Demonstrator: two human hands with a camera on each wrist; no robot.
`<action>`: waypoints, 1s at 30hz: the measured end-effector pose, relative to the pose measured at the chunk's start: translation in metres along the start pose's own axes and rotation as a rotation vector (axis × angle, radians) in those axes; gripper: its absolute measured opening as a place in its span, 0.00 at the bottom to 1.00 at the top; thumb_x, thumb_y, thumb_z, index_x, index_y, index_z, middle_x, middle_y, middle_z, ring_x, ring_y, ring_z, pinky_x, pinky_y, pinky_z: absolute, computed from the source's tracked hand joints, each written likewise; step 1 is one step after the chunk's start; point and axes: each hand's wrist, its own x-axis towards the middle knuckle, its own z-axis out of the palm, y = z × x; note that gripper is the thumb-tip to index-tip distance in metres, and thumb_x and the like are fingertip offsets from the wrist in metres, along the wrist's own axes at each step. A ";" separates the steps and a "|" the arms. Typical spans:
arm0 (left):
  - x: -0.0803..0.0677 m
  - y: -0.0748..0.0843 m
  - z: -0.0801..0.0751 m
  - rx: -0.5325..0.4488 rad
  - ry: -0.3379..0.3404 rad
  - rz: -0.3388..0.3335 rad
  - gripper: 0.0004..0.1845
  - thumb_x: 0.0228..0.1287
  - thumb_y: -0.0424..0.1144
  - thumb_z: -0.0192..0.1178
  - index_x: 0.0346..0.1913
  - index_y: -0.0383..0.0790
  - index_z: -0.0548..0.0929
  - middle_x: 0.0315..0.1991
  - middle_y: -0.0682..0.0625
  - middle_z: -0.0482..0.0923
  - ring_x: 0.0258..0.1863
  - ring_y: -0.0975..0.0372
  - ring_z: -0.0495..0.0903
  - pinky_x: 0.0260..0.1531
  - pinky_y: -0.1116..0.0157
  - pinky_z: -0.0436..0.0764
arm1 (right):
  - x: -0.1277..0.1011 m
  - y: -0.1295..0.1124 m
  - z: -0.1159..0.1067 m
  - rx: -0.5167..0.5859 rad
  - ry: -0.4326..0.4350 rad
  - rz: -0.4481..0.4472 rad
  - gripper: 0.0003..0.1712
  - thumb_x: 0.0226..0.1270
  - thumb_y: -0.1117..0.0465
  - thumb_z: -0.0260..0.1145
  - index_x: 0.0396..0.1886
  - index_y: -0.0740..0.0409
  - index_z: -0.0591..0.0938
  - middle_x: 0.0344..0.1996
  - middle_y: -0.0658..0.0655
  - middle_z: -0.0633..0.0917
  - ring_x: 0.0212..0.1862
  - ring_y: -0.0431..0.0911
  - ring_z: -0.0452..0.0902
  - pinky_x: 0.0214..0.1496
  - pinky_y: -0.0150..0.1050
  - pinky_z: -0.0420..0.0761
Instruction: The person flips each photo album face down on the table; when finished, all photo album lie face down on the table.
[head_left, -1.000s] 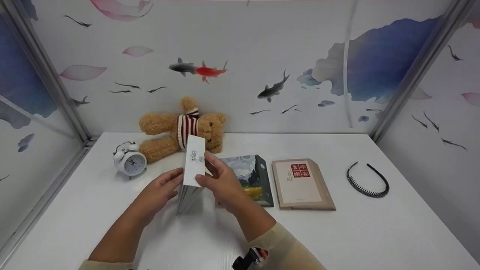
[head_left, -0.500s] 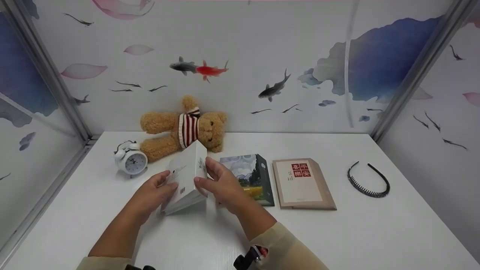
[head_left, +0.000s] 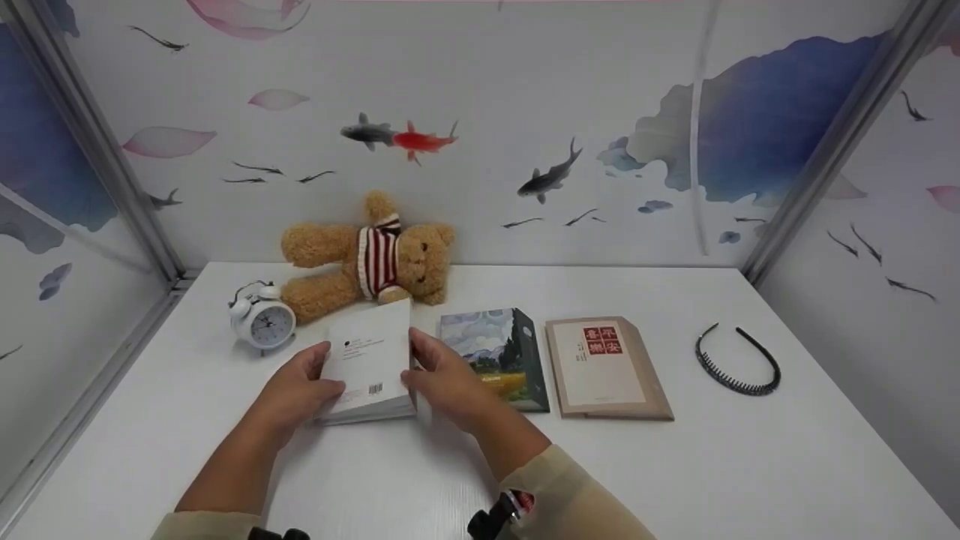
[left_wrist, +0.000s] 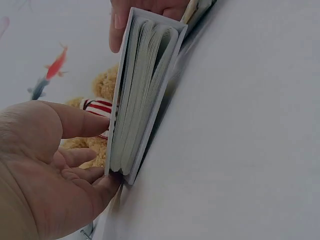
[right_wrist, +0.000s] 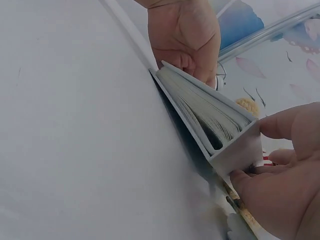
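A thick white hardcover book (head_left: 369, 367), its barcode side up, lies nearly flat and slightly tilted just above or on the white table. My left hand (head_left: 289, 394) pinches its left edge, thumb over the cover and fingers at the page side. At the spine on the right, my right hand (head_left: 450, 386) grips it between thumb and fingers. In the left wrist view the page block (left_wrist: 145, 95) shows small gaps between the leaves. From the right wrist the broad spine (right_wrist: 239, 150) is visible against the right fingers. Whether the book's underside fully touches the table is unclear.
Right of the book lie a book with a painted landscape cover (head_left: 487, 356), a tan book with a red seal print (head_left: 604, 367) and a black toothed headband (head_left: 739, 367). Behind are a white alarm clock (head_left: 264, 319) and a teddy bear (head_left: 375, 259) against the wall.
The white book has turned from standing with its spine up to lying down on its side, back cover upward. Both hands have lowered with it, the left moving slightly left.
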 end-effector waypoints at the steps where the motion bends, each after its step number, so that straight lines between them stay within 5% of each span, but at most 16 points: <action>1: 0.000 0.000 0.000 0.006 0.004 -0.005 0.45 0.65 0.35 0.61 0.79 0.41 0.47 0.81 0.46 0.44 0.80 0.49 0.42 0.79 0.50 0.47 | 0.000 0.001 0.000 -0.007 0.002 0.013 0.42 0.69 0.68 0.62 0.79 0.50 0.56 0.78 0.48 0.58 0.79 0.45 0.50 0.80 0.44 0.54; 19: 0.002 0.002 -0.001 0.008 0.008 0.013 0.45 0.64 0.33 0.59 0.79 0.40 0.47 0.81 0.44 0.43 0.80 0.49 0.42 0.79 0.51 0.46 | 0.001 0.000 0.001 -0.018 0.037 0.079 0.42 0.68 0.67 0.63 0.77 0.41 0.59 0.78 0.49 0.58 0.79 0.46 0.52 0.79 0.45 0.58; 26: -0.014 0.018 0.006 0.037 0.053 0.011 0.35 0.76 0.46 0.47 0.80 0.48 0.46 0.81 0.45 0.42 0.80 0.48 0.42 0.78 0.46 0.48 | -0.009 -0.028 -0.013 0.016 0.088 0.106 0.32 0.74 0.47 0.59 0.75 0.35 0.63 0.77 0.43 0.61 0.78 0.45 0.56 0.79 0.50 0.58; 30: -0.029 0.038 0.013 0.176 0.102 0.137 0.33 0.78 0.57 0.36 0.80 0.53 0.46 0.82 0.51 0.41 0.81 0.51 0.40 0.78 0.45 0.45 | -0.022 -0.045 -0.039 -0.007 0.095 0.053 0.31 0.74 0.37 0.52 0.74 0.32 0.63 0.76 0.41 0.62 0.77 0.48 0.59 0.78 0.54 0.59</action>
